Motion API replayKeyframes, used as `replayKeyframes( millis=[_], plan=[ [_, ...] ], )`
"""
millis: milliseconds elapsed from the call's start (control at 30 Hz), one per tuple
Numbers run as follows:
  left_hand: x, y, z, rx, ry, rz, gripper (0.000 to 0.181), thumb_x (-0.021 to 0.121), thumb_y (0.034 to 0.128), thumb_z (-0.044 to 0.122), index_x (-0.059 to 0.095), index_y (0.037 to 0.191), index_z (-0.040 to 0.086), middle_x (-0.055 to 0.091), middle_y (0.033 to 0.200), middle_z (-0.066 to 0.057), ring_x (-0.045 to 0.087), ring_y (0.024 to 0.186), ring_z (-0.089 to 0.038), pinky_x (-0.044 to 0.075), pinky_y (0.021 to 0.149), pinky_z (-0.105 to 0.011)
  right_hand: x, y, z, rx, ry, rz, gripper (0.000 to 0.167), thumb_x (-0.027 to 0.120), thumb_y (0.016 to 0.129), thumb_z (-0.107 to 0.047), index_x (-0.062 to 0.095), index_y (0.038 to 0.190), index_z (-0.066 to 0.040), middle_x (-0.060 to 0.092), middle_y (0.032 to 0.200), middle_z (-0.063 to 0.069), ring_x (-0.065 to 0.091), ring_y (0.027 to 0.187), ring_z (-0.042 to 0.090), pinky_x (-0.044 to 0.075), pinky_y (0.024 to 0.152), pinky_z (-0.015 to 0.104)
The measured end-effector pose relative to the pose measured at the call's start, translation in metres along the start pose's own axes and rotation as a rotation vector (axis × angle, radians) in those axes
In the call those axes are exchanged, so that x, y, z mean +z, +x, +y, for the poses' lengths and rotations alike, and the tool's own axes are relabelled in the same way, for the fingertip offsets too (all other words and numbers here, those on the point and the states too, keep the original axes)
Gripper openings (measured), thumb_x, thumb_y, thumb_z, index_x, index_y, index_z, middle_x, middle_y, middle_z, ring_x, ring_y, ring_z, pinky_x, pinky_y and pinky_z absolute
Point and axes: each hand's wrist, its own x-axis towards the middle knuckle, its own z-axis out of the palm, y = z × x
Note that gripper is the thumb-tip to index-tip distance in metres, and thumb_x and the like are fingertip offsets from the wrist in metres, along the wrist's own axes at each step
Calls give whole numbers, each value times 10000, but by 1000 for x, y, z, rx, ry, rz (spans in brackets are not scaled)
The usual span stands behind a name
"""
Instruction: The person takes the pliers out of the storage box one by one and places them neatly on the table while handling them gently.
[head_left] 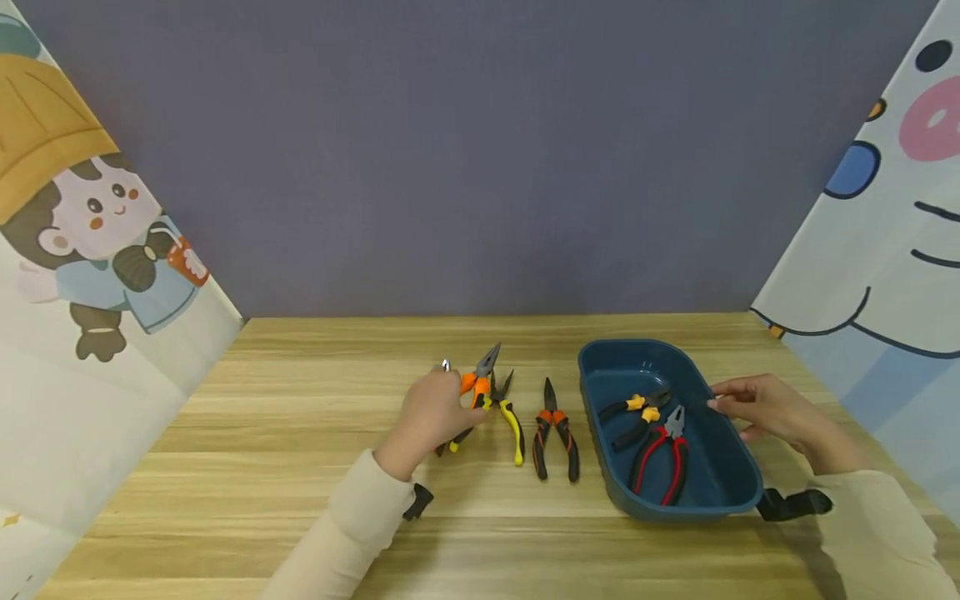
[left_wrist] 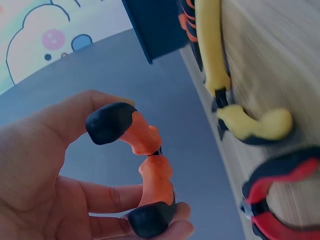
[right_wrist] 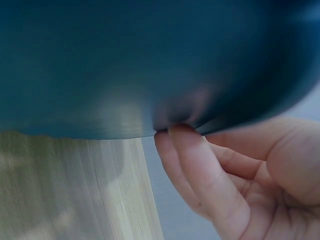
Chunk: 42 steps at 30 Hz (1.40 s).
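My left hand [head_left: 429,407] grips orange-and-black long-nose pliers [left_wrist: 158,176] by the handles; their jaws point up and away in the head view. Beneath and beside them lie yellow-and-black pliers [head_left: 516,429] on the table. Red-and-black pliers [left_wrist: 272,212] show close by in the left wrist view, mostly hidden behind the hand in the head view. My right hand [head_left: 776,415] pinches the right rim of a blue plastic basin [head_left: 720,487]. Inside it lie red-and-black pliers [head_left: 682,467] and black pliers with yellow-orange collars [head_left: 636,403].
Black long-nose pliers with orange-red trim [head_left: 552,421] lie between the left hand and the basin. The wooden table [head_left: 225,467] meets a grey back wall [head_left: 480,167]. Printed side panels [head_left: 900,275] flank it.
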Motion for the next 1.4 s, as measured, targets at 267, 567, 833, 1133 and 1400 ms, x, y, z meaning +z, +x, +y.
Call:
replayKeyframes(
  millis=[267, 567, 833, 1133, 1400],
  plan=[
    [-3, 2, -20, -32, 6, 21, 421, 761, 757, 401, 530, 643, 68, 527, 787, -106, 450, 551, -176, 359, 467, -277, -1, -1, -1, -13, 11, 0, 548, 546, 962, -225, 407, 1301, 182, 525, 1209, 348, 596, 824, 13, 547, 606, 336],
    [-6, 7, -41, -103, -7, 13, 380, 752, 751, 339, 511, 623, 74, 502, 734, -82, 455, 586, -191, 353, 492, -279, 1, -2, -1, -10, 6, 4, 550, 539, 966, -224, 397, 1305, 186, 510, 1217, 357, 603, 804, 32, 546, 595, 337],
    [-8, 11, -58, -167, -14, -20, 446, 734, 777, 378, 436, 602, 96, 381, 643, -28, 356, 548, -155, 284, 475, -260, 0, -2, -1, 4, 0, -4, 564, 541, 965, -240, 394, 1314, 179, 490, 1246, 365, 592, 852, 29, 548, 624, 329],
    [-10, 10, -75, -203, -9, -41, 411, 707, 799, 339, 442, 600, 95, 392, 598, -13, 391, 538, -157, 307, 479, -253, 1, 0, -2, 4, -4, 0, 575, 546, 962, -250, 392, 1317, 176, 497, 1236, 363, 601, 837, 43, 547, 613, 334],
    [-9, 12, -85, -231, -16, -59, 388, 689, 810, 328, 453, 618, 88, 400, 596, -13, 406, 521, -151, 318, 468, -243, 0, 0, 0, -7, 11, -3, 553, 549, 961, -230, 407, 1303, 180, 517, 1220, 353, 591, 844, 12, 550, 626, 334]
  ],
)
